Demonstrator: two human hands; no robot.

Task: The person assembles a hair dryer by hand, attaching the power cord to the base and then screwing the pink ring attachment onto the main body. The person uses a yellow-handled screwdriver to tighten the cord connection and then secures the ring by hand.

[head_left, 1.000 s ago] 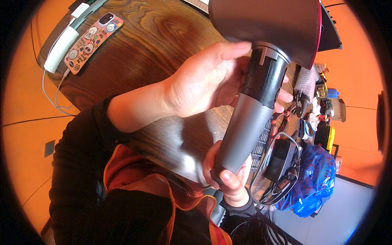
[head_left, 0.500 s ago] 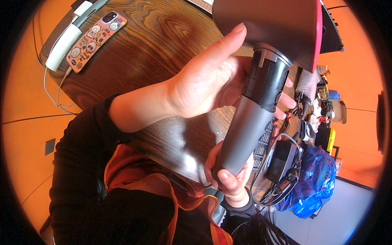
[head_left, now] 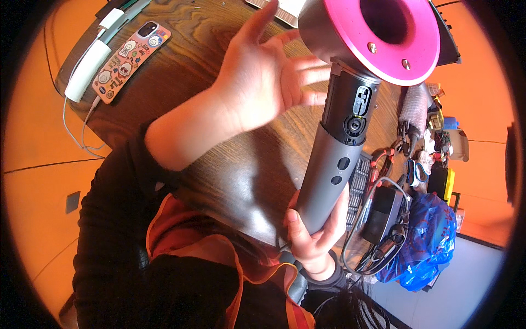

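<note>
A hair dryer with a grey handle and a round pink-faced head stands tilted over the table. My right hand wraps round the lower end of its handle. The grey handle sleeve sits partway down, baring a black inner section with a switch part and a round part. Two holes show in the sleeve. My left hand is beside the head and the black section, fingers spread and palm up; its fingertips pass behind the dryer, so whether they touch it I cannot tell.
A dark wooden table lies beneath. At the far left are a phone in a patterned case and a white power strip with cables. To the right are a bit set, a black box with a cord and a blue plastic bag.
The hair dryer has turned about its handle, so its pink face and the switch side now show. My left hand has come off it, moving left and spreading its fingers.
</note>
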